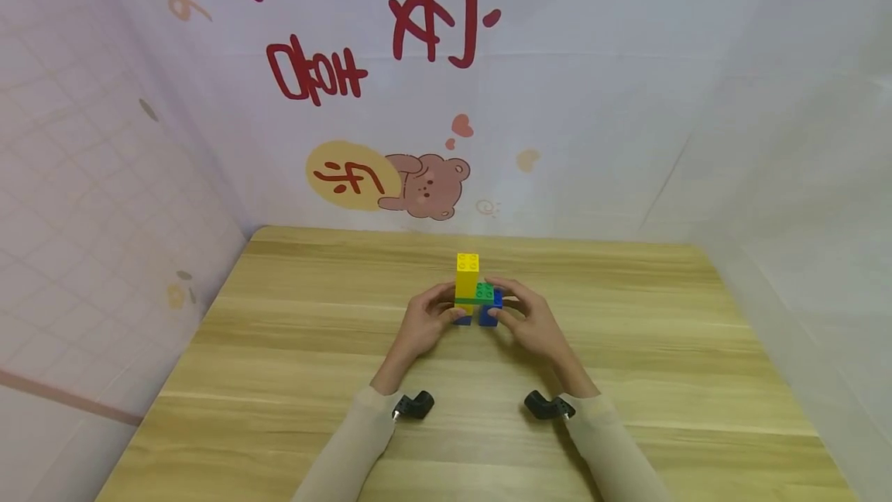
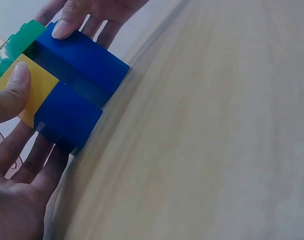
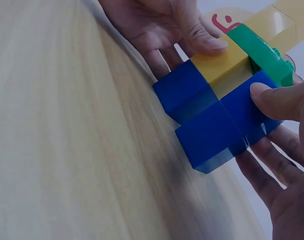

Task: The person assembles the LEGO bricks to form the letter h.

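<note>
A small structure of toy building bricks stands on the wooden table. Its left column is a yellow brick (image 3: 227, 62) on a blue brick (image 3: 184, 90), under a green brick (image 1: 485, 290). On the green one rises a taller yellow stack (image 1: 467, 283). My left hand (image 1: 427, 322) grips the left column, thumb on the lower yellow brick and fingers behind. Close beside it stand two stacked blue bricks (image 3: 207, 137), which my right hand (image 1: 535, 325) holds between thumb and fingers. Whether the green brick is joined to this blue column I cannot tell.
The wooden table (image 1: 474, 440) runs back to a white printed backdrop (image 1: 592, 99) with red characters and a bear (image 1: 432, 184). More white sheeting hangs at the left and right. Black wrist mounts (image 1: 416, 405) sit on both sleeves.
</note>
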`<state>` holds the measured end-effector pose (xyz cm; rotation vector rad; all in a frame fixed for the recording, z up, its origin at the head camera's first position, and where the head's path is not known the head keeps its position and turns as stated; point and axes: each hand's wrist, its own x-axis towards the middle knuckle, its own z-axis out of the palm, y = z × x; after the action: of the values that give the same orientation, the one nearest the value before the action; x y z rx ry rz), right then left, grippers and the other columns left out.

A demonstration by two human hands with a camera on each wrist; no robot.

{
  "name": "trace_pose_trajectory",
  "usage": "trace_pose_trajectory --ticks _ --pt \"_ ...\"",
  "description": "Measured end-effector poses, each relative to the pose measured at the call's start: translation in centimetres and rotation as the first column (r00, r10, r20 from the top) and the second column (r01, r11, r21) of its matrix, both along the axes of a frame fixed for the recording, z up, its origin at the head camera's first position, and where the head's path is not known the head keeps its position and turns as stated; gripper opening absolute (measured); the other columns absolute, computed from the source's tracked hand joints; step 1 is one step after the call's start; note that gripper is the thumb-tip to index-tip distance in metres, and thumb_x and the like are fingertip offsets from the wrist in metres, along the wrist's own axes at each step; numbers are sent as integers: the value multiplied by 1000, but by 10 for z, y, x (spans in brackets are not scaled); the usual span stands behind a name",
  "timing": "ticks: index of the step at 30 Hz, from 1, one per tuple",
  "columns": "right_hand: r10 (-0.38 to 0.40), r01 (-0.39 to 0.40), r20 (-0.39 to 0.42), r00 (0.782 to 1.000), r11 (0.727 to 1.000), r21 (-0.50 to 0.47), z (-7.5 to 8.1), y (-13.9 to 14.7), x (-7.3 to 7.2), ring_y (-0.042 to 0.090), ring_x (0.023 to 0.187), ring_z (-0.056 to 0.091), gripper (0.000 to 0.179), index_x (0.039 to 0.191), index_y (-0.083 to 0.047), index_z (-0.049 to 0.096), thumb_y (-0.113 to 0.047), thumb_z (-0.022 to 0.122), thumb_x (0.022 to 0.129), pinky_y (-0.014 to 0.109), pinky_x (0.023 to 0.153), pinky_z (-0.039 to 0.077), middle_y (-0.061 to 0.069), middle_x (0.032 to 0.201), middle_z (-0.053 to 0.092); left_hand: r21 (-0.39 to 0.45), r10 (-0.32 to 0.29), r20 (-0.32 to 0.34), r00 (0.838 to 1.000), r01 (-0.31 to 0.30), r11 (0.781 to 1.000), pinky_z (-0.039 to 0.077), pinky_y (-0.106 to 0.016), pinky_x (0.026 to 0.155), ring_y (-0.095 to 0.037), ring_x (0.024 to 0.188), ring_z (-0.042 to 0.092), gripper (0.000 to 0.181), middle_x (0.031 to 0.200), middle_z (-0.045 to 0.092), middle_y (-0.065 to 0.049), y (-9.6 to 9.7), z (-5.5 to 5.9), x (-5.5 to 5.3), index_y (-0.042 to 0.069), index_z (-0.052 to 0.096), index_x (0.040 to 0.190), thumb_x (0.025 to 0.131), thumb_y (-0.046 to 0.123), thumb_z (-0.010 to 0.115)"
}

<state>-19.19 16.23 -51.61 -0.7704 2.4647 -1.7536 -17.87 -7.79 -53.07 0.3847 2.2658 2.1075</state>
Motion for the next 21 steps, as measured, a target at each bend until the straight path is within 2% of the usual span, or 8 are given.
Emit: trace_pose_trajectory --ticks 4,13,17,21 --pt "-3 3 23 1000 1000 -8 1 2 2 28 122 60 52 145 -14 57 -6 71 96 49 109 54 2 144 61 -3 0 21 1000 0 1000 56 -31 105 -29 121 66 47 128 70 -15 1 1 3 12 64 137 92 6 75" --pt "4 -6 53 999 999 43 6 10 4 27 122 61 52 145 -17 57 -9 71 97 52 107 54 -1 143 61 28 -15 28 999 14 1000 56 -28 103 -29 119 66 49 126 70 -18 6 -1 6 11 64 138 91 6 76" --pt "11 -14 52 999 999 52 8 10 3 28 123 61 51 145 -19 57 -10 71 97 49 106 55 1 143 61 18 -8 35 999 7 1000 56 -27 103 -29 119 67 50 125 71 -17 5 0 6 12 64 139 91 9 77" --pt "5 -8 58 998 999 53 9 10 2 28 123 61 51 146 -15 56 -9 71 97 45 105 57 2 142 62 16 -5 23 1000 5 1000 57 -28 103 -30 118 68 52 124 71 -18 4 1 4 11 62 141 91 11 77"
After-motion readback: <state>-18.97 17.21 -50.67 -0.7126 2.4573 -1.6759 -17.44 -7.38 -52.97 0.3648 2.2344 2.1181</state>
